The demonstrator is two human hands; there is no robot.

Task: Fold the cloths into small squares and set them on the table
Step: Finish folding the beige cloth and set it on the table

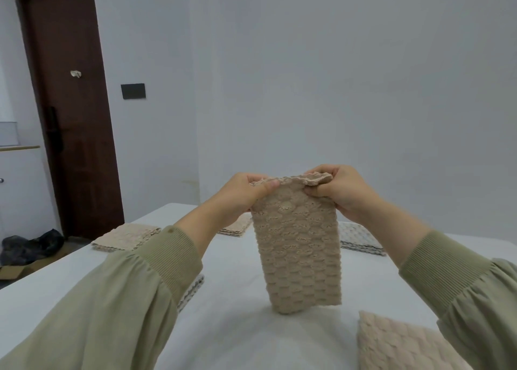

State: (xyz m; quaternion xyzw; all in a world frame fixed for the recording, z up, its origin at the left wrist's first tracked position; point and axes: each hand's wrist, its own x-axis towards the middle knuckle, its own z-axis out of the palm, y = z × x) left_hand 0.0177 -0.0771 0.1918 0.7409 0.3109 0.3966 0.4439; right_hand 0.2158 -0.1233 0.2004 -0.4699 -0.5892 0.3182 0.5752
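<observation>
White cloth-covered counter (229, 327). Above its middle hangs a beige waffle-textured cloth (298, 246), folded to a long strip, lower end just touching the counter. Left hand (240, 196) pinches its top left corner; right hand (340, 190) grips its top right corner. Folded beige stack (127, 236) lies far left of the strip.
</observation>
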